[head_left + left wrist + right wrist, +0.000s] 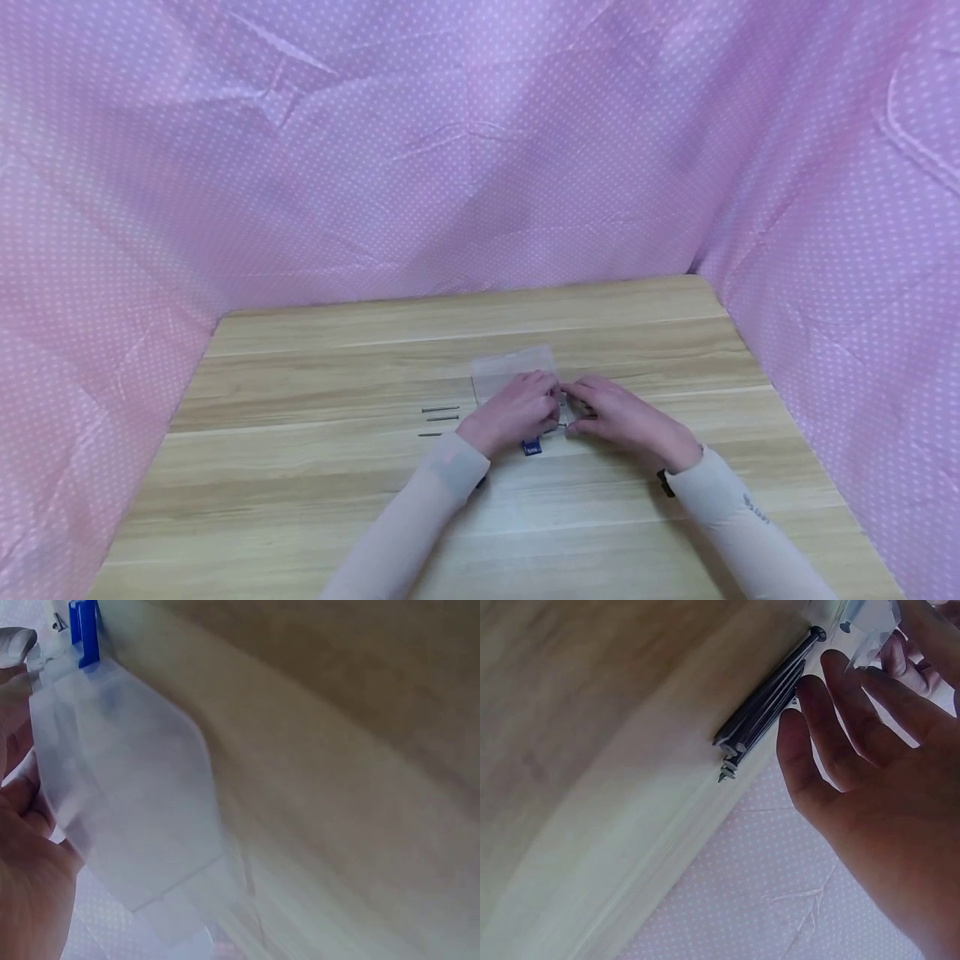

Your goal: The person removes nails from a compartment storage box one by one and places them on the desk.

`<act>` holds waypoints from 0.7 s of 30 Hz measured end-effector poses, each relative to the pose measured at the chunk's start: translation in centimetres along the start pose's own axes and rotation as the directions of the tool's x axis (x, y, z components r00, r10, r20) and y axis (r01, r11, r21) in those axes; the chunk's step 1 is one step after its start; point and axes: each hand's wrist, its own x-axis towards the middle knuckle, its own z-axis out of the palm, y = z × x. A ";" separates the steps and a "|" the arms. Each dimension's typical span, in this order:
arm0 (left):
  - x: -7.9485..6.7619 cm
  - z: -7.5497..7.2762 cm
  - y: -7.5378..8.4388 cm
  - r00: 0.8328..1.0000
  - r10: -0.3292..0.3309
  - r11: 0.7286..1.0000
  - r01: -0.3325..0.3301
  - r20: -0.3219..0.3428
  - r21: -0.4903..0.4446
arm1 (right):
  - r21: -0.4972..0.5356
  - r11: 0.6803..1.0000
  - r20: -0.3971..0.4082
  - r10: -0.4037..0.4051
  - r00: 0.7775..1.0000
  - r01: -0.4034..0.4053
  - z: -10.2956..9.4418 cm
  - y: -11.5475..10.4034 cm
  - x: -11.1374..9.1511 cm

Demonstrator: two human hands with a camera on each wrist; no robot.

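Observation:
A clear, frosted plastic bag (510, 367) lies on the table under and beyond my left hand (517, 408). In the left wrist view, that hand's fingers pinch the end of the bag (135, 795), close to a blue piece (88, 634) at its edge. My right hand (615, 412) is at the bag's right end; its thumb and index finger pinch a corner of the plastic (874, 626), while the other fingers are spread loosely. Beside those fingers lies a bundle of dark nails (769, 697) on the table. A small nail head (58, 624) shows near the blue piece.
Several loose nails (441, 409) lie in a row left of my left forearm. The blue piece (532, 447) with white print sits just below my left hand. Pink dotted cloth (465, 167) surrounds the wood-grain table (300, 500) at the back and sides.

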 end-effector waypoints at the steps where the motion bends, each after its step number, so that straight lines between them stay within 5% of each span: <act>1: 0.0 0.0 -0.1 1.000 0.005 1.000 -0.005 -0.004 -0.010 | 0.002 1.000 0.000 0.001 1.000 -0.001 0.0 0.0 0.0; 21: 0.2 -0.3 -0.7 0.998 0.019 0.994 -0.026 -0.061 -0.108 | 0.009 1.000 0.019 0.026 0.999 -0.026 -0.3 -0.2 0.2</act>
